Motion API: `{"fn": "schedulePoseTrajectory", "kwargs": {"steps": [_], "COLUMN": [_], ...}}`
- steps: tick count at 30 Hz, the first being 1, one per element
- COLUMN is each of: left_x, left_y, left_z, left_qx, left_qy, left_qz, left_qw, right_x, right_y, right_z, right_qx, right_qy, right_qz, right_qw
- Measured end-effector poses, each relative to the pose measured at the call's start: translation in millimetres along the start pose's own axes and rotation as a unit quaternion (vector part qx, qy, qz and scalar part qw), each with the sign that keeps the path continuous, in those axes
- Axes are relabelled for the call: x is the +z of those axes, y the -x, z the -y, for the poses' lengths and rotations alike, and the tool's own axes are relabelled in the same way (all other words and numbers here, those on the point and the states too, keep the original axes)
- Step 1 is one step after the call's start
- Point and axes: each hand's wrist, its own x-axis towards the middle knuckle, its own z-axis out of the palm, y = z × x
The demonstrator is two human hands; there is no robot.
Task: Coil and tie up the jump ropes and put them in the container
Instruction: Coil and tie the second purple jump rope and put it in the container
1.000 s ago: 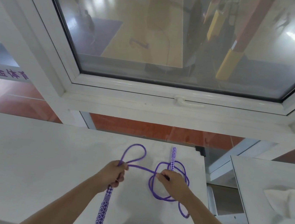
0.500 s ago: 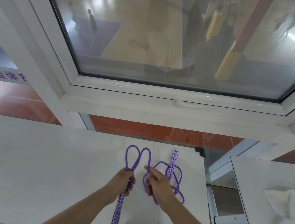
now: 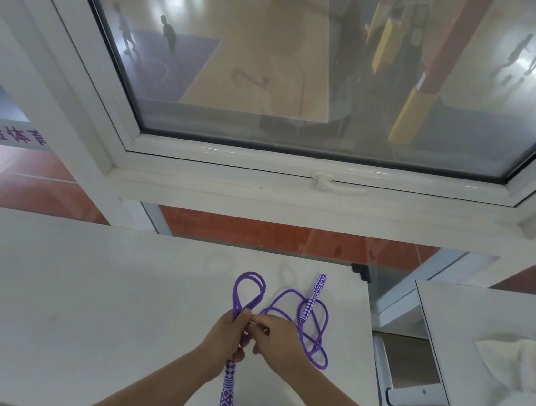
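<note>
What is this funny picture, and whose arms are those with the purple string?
The picture comes from a small camera worn on a person's head, so you see what that person sees when looking forward and down. There is no machine here. The two arms belong to that person. The purple string is a jump rope lying on a white table. The left hand grips the rope near one patterned handle, with folded loops sticking out above the fingers. The right hand pinches the rope right beside it. The other handle lies loose on the table. Behind the table is a big window looking down into a sports hall.
</note>
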Motion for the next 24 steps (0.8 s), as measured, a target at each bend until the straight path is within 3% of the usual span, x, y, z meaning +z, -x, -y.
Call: {"fn": "schedulePoseTrajectory", "kwargs": {"steps": [5, 8, 15, 24], "left_x": [-26, -47, -28, -6], "left_y": [-16, -22, -8, 11], "left_z": [-19, -30, -19, -11], "left_qx": [-0.003, 0.008, 0.032, -0.002], "left_qy": [0.151, 0.191, -0.070, -0.039], "left_qz": [-0.083, -0.091, 0.031, 0.170], "left_qw": [0.985, 0.977, 0.997, 0.985], "right_x": [-21, -34, -33, -17], "right_y": [2, 5, 2, -8], "right_z": [-25, -37, -16, -14], "right_qx": [0.002, 0.008, -0.035, -0.012], "right_qy": [0.044, 0.039, 0.013, 0.049], "right_qz": [0.046, 0.070, 0.053, -0.018], "right_qw": [0.998, 0.997, 0.998, 0.999]}}
